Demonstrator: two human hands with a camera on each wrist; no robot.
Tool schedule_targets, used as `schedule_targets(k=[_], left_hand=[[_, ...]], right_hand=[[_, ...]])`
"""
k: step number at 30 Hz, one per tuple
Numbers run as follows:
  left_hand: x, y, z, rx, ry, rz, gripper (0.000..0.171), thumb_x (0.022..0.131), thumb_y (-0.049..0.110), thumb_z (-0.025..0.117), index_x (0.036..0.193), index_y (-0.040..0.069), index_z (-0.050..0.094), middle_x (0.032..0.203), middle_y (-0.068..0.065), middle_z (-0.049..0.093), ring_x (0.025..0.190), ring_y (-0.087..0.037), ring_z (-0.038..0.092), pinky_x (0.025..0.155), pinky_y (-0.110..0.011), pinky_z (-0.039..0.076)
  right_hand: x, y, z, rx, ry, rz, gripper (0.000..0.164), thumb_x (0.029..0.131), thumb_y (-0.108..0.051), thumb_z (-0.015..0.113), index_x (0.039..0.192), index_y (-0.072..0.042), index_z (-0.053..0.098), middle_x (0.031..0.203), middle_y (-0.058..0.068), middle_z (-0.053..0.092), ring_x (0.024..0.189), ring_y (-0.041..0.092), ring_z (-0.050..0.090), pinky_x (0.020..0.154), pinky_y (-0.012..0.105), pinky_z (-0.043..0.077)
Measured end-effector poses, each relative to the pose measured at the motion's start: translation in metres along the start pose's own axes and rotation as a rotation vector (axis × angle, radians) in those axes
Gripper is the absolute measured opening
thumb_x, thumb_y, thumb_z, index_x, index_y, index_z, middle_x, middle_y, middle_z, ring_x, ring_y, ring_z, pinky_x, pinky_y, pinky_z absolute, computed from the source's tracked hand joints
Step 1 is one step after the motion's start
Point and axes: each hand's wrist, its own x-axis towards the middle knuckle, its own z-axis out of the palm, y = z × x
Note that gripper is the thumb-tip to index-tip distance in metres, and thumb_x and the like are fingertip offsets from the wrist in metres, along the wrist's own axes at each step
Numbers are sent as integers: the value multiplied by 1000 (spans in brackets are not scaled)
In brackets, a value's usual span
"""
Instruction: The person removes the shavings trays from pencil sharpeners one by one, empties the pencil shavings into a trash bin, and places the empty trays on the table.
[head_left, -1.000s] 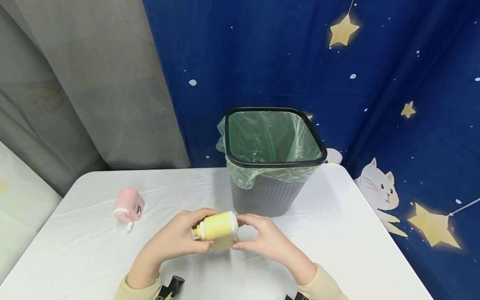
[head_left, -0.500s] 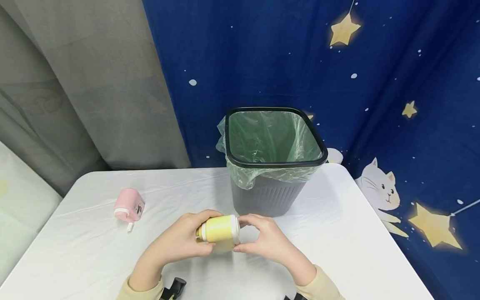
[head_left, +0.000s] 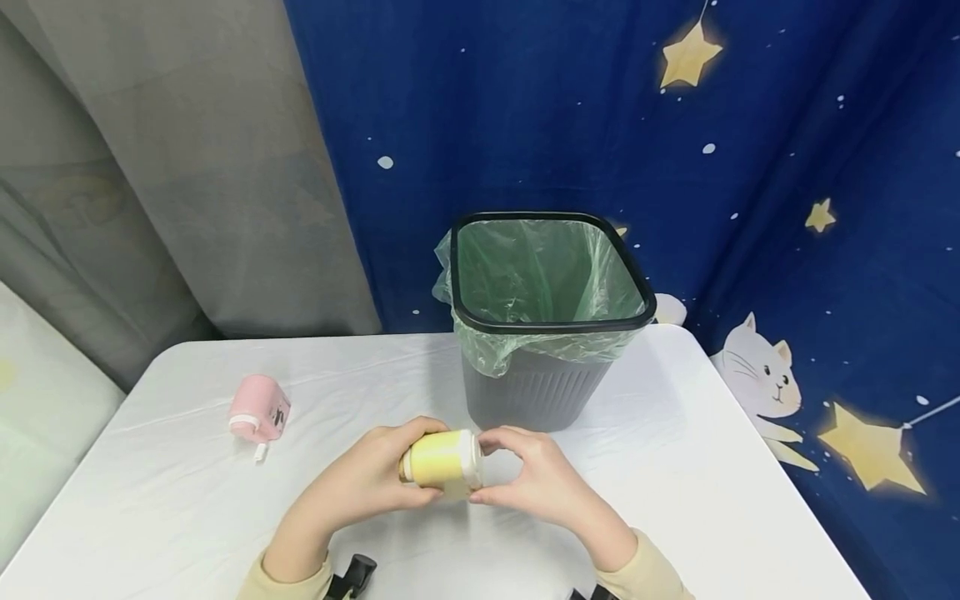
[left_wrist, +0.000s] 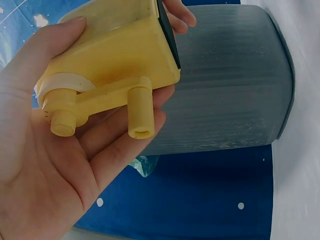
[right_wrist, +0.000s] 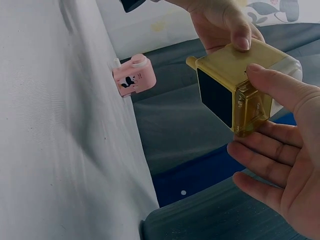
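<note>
A yellow hand-crank pencil sharpener (head_left: 438,460) is held on its side above the white table, between both hands. My left hand (head_left: 375,471) grips its crank end, thumb and fingers on opposite sides. In the left wrist view the yellow crank handle (left_wrist: 140,112) stands out below the palm. At the other end my right hand (head_left: 528,475) pinches the see-through shavings drawer (right_wrist: 252,110), thumb on one face and fingertips on the opposite one. A dark panel (right_wrist: 216,97) covers one side of the sharpener. Most of the crank is hidden in the head view.
Behind the hands stands a grey bin (head_left: 532,387) with a black rim, lined with a green bag. To the left a pink crank sharpener (head_left: 257,408) lies on the white table (head_left: 187,500). Blue and grey curtains hang behind the table.
My left hand and the sharpener have shifted slightly to the right. The sharpener has turned a little, and its crank end is now more hidden by the left hand. The right hand has barely moved.
</note>
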Motion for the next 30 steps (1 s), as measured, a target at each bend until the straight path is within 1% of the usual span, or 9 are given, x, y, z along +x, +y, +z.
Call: schedule_targets(k=[7, 11, 19, 23, 26, 30], left_hand=[[-1, -1, -1, -22, -13, 41, 52, 72, 18, 82, 118, 21, 58, 90, 12, 61, 70, -4, 55, 63, -23, 49], [-1, -1, -1, -27, -14, 61, 52, 73, 19, 82, 119, 21, 58, 90, 12, 61, 70, -4, 55, 63, -23, 49], [-1, -1, -2, -47, -20, 78, 51, 73, 20, 82, 118, 21, 58, 88, 13, 61, 69, -3, 55, 63, -22, 49], [-1, -1, -3, -50, -26, 84, 51, 74, 20, 81, 119, 21, 58, 88, 13, 61, 70, -4, 55, 64, -22, 49], [-4, -3, -9, -27, -21, 62, 52, 74, 22, 82, 120, 21, 59, 90, 12, 62, 71, -4, 56, 65, -23, 49], [-14, -9, -23, 60, 52, -32, 54, 69, 21, 85, 117, 23, 60, 90, 14, 62, 71, -4, 55, 65, -26, 49]], right_hand=[[-1, -1, -4, 4, -15, 0, 52, 66, -27, 89, 111, -16, 67, 100, -11, 65, 94, 7, 62, 85, 31, 50], [-1, -2, -6, 8, -22, -18, 52, 66, -27, 89, 111, -16, 67, 99, -10, 66, 93, 7, 62, 85, 32, 51], [-2, -4, -7, 1, -26, -34, 51, 65, -27, 90, 109, -17, 67, 98, -11, 66, 91, 6, 62, 85, 30, 50], [-2, -5, -9, -13, -27, -49, 51, 65, -27, 90, 109, -15, 67, 98, -10, 66, 91, 7, 62, 84, 31, 51], [-2, -5, -14, -35, -14, -34, 52, 64, -26, 90, 109, -14, 67, 98, -9, 66, 91, 7, 62, 85, 32, 51], [-6, -2, -29, -40, 65, 33, 53, 61, -18, 91, 108, -13, 68, 97, -10, 67, 91, 8, 63, 88, 36, 49]])
